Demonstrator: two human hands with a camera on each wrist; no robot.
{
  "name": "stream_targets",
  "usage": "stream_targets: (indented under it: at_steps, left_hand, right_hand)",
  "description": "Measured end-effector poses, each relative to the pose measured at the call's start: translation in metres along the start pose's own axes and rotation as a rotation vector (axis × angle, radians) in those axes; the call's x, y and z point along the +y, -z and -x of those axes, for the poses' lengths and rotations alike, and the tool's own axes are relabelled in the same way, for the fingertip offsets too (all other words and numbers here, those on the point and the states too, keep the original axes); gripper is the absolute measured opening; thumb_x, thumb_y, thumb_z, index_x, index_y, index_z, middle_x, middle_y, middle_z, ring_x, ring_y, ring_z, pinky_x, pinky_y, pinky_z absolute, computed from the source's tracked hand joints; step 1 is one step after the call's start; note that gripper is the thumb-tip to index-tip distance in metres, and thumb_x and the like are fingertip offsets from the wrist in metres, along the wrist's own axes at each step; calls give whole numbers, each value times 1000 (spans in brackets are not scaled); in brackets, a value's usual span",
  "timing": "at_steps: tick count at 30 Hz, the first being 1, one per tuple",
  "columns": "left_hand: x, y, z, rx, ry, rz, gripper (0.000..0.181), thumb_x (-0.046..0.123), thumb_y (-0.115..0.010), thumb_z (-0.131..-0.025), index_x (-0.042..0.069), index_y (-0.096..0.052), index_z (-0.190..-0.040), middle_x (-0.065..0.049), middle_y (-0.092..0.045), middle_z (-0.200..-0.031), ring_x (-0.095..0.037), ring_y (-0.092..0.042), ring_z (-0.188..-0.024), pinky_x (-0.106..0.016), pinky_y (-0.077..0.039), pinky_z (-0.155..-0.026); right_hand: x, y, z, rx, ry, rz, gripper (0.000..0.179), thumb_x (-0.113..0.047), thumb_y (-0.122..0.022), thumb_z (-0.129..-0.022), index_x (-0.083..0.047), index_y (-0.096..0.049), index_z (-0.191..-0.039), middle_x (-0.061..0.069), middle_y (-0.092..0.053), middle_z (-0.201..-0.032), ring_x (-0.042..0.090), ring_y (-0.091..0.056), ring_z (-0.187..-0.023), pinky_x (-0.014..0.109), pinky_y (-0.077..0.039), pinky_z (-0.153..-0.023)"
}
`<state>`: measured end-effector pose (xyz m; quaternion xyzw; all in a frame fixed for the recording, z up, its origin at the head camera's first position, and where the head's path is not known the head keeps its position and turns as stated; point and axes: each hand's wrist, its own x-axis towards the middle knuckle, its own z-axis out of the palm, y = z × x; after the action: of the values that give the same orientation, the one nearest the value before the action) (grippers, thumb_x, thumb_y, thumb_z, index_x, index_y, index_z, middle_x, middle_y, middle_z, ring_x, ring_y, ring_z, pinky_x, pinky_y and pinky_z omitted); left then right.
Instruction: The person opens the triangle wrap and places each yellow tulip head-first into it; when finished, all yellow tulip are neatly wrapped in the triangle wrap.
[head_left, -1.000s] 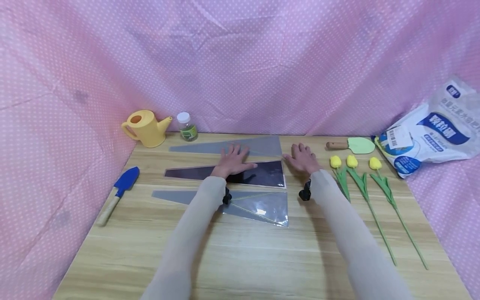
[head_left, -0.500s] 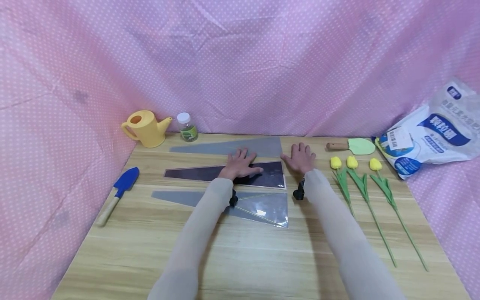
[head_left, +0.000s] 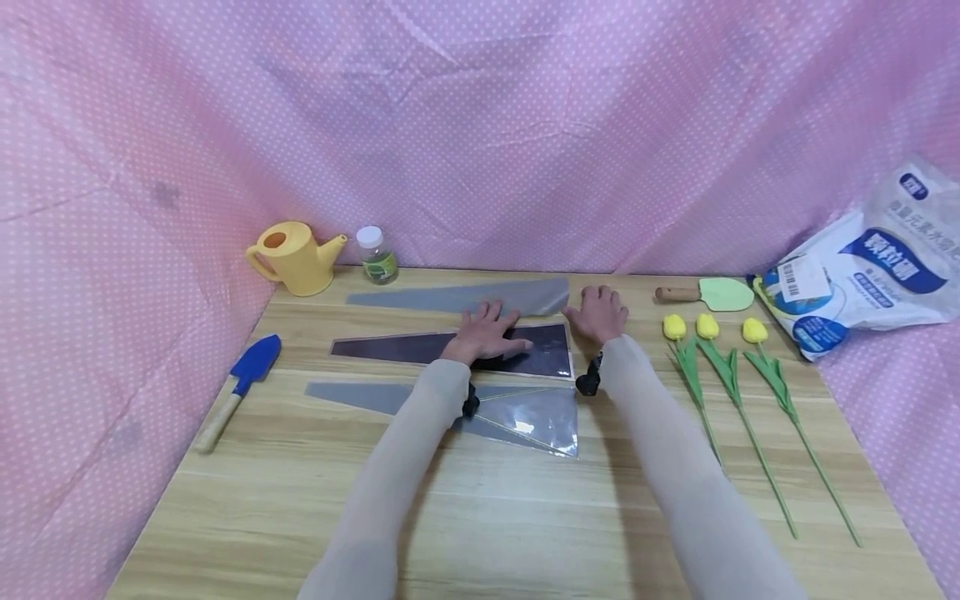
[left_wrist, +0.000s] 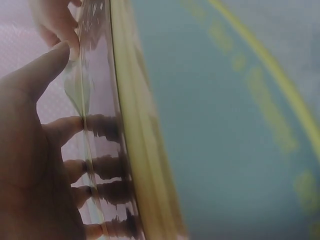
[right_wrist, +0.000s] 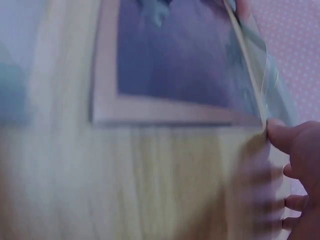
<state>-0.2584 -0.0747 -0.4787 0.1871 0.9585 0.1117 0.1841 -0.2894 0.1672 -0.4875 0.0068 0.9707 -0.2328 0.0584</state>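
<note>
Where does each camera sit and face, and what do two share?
Head: on the head, facing forward and down at the table; left hand, right hand, sleeves show.
Left wrist: worn there, facing a yellow-lined sheet; left hand at left, right hand upper left.
Right wrist: worn there, facing a corner of the dark sheet; right hand at right.
Head and right wrist share the dark sheet.

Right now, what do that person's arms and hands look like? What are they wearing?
Both arms have long, plain, pale greyish sleeves, the left sleeve and the right sleeve reaching to about the wrist. A small black gadget sits at the left wrist and another black gadget at the right. The left hand and right hand are bare, without gloves.
</note>
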Motion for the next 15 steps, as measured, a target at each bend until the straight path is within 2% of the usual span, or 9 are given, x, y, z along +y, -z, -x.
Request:
stream_targets:
  at_steps: [3, 5, 7, 9, 10, 12, 14, 15]
  left_hand:
    - [4, 0, -1, -4, -4, 3, 81, 70, -40, -95, 30, -17, -161, -10, -3, -171, -36, 0, -158, -66, -6, -124]
    - [7, 0, -1, -6, -7, 6, 81, 70, -40, -95, 29, -18, -161, -10, -3, -171, -36, 0, -158, -66, -7, -124]
    - [8, 0, -1, -8, -9, 4, 80, 70, -40, -95, 29, -18, -161, -10, -3, -171, -36, 0, -158, -66, -7, -124]
    - [10, 0, -2, -7, -10, -3, 80, 70, -40, -95, 29, -19, -161, -10, -3, -171, -36, 0, -158, -67, -7, -124]
    - [11, 0, -2, -6, -9, -1, 80, 70, -40, -95, 29, -19, -161, -10, -3, -171, -36, 0, -158, -66, -7, -124]
    - [12, 0, -2, -7, -11, 8, 80, 70, -41, -95, 29, -20, -161, -10, -3, -171, -36, 0, -158, -66, -6, -124]
    - [14, 0, -3, -11, -17, 19, 81, 70, -41, -95, 29, -20, -161, -10, -2, -171, -36, 1, -158, -66, -5, -124]
    - [14, 0, -3, -14, -20, 26, 81, 71, -41, -95, 29, -20, -161, -10, -2, -171, -36, 1, -158, -66, -5, -124]
  right_hand:
    - [-4, 2, -1, -35, 37, -68, 55, -33, -52, -99, -2, -45, -144, 27, -31, -157, 46, -24, -147, 70, -18, -116]
    - [-7, 4, -2, -56, 80, -137, 51, -24, -47, -99, -3, -46, -145, 25, -36, -157, 44, -28, -148, 68, -19, -118]
    - [-10, 6, -4, -78, 110, -258, 50, -17, -41, -98, -3, -47, -146, 24, -44, -153, 40, -37, -144, 60, -25, -119]
    - [-13, 9, -6, -97, 116, -409, 50, -13, -35, -98, -2, -47, -146, 24, -51, -147, 36, -49, -132, 47, -38, -112]
    - [-15, 11, -6, -114, 107, -509, 52, -11, -33, -97, -1, -46, -146, 24, -53, -144, 35, -52, -124, 40, -43, -103]
    - [-19, 14, -7, -151, 59, -702, 53, -12, -28, -99, 1, -43, -148, 27, -50, -144, 34, -50, -114, 33, -43, -90]
    - [-23, 18, -6, -193, 1, -854, 53, -18, -26, -102, 1, -38, -150, 27, -43, -150, 35, -48, -118, 32, -42, -91]
    - [-25, 20, -5, -217, -27, -920, 55, -22, -25, -103, 0, -34, -152, 26, -38, -154, 37, -47, -125, 36, -44, -97]
